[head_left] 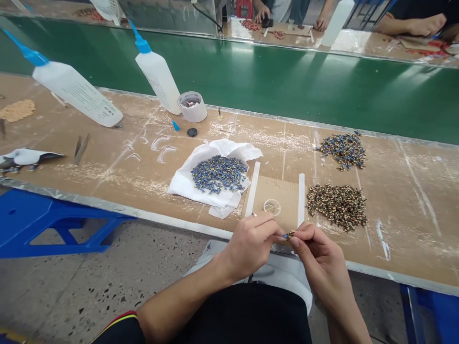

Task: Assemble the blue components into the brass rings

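Note:
My left hand and my right hand meet at the table's front edge, fingertips pinched close together. Between them is a tiny blue and brown piece; my left fingers grip its blue end and my right fingers its brown end. Just beyond lies a small round clear dish on a cardboard piece with white tape strips at its sides. To the left, a heap of small blue and yellow pieces rests on white paper. Right of the dish sits a pile of brown and cream ring-like pieces.
Farther right is a pile of mixed blue and brown pieces. Two white bottles with blue nozzles, one standing and one tilted, are at the left near a tape roll. Behind runs a green belt; other people's hands work across it.

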The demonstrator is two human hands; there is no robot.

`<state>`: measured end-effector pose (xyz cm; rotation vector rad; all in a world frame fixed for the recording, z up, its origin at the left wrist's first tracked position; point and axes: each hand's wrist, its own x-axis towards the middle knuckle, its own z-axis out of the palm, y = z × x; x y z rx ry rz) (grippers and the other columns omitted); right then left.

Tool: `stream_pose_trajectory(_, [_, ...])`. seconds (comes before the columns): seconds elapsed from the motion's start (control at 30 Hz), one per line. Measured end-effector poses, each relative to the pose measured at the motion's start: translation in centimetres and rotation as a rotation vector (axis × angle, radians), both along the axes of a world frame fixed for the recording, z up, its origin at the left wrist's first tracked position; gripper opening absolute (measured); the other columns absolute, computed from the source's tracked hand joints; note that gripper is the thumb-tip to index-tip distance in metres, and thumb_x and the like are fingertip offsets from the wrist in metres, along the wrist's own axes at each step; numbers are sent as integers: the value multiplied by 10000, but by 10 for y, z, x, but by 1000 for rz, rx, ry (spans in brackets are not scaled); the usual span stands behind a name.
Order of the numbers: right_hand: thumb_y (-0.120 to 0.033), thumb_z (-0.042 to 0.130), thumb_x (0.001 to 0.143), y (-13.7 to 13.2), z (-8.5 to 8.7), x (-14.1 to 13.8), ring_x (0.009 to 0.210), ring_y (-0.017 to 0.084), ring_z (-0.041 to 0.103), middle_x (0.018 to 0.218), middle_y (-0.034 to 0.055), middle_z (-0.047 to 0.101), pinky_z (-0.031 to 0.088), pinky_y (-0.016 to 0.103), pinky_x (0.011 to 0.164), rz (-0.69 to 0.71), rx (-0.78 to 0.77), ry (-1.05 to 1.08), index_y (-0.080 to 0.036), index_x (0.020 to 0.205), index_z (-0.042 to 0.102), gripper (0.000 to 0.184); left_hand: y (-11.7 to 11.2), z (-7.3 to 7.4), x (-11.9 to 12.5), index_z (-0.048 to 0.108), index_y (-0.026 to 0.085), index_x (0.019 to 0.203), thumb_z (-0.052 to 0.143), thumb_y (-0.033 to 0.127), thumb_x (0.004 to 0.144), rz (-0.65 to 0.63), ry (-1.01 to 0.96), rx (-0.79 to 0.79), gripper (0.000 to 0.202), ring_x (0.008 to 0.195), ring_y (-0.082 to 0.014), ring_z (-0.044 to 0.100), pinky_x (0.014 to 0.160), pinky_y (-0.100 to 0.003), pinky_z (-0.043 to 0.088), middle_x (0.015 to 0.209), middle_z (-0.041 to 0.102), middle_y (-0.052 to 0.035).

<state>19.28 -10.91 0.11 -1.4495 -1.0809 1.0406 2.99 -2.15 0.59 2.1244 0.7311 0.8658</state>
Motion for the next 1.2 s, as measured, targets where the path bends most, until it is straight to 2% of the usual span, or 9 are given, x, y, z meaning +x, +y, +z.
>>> stream_pose_trajectory(0.17, [-227, 601, 947, 2, 3, -6, 705, 133, 485, 783, -3, 481, 424, 234, 624, 37, 56, 19, -214, 833, 575, 117, 4, 16, -5, 611, 148, 764, 500, 79, 925, -25, 129, 169, 207, 641, -135, 518, 607, -256, 385, 708, 599, -11])
stream_pose_trajectory(0.37, [-158, 546, 963, -1, 4, -11, 665, 125, 414, 752, -19, 404, 368, 241, 597, 66, 138, -8, -217, 774, 461, 216, -3, 32, -9, 568, 161, 738, 460, 48, 904, -18, 249, 213, 229, 626, -151, 478, 615, -274, 381, 710, 584, -12])
stream_pose_trajectory(0.53, [-141, 533, 965, -5, 2, -15, 658, 125, 395, 747, -21, 392, 349, 247, 589, 77, 147, -29, -217, 765, 425, 240, -11, 37, -9, 565, 161, 773, 480, 31, 886, 13, 269, 86, 192, 645, -152, 514, 601, -268, 379, 740, 601, -8])
stream_pose_trajectory(0.73, [-158, 534, 969, -7, -3, -25, 692, 133, 429, 756, -18, 404, 376, 248, 617, 45, 142, 61, -220, 794, 460, 200, -15, 39, -12, 559, 154, 764, 517, 9, 877, 17, 229, -128, 189, 646, -126, 545, 603, -233, 400, 725, 582, 6])
stream_pose_trajectory(0.9, [-171, 568, 954, -6, -5, -24, 690, 134, 472, 765, -9, 455, 406, 247, 619, 61, 108, 78, -214, 811, 530, 154, -13, 35, -20, 607, 149, 801, 550, 44, 904, -28, 225, -156, 158, 671, -133, 551, 624, -239, 404, 736, 589, 2])
stream_pose_trajectory(1.07, [-162, 602, 934, -1, -5, -15, 745, 152, 561, 812, 16, 563, 468, 263, 669, 88, 107, 21, -224, 874, 625, 89, -7, 33, -24, 632, 163, 945, 574, 160, 954, -80, 265, -228, 59, 824, -153, 596, 752, -254, 430, 888, 656, -15])
stream_pose_trajectory(1.2, [-166, 625, 919, -1, -7, -15, 799, 167, 608, 866, 38, 622, 508, 271, 694, 31, 130, -26, -229, 893, 653, 73, -8, 27, -24, 626, 164, 1001, 485, 203, 1002, -117, 299, -183, 146, 810, -162, 592, 790, -288, 421, 897, 663, -21])
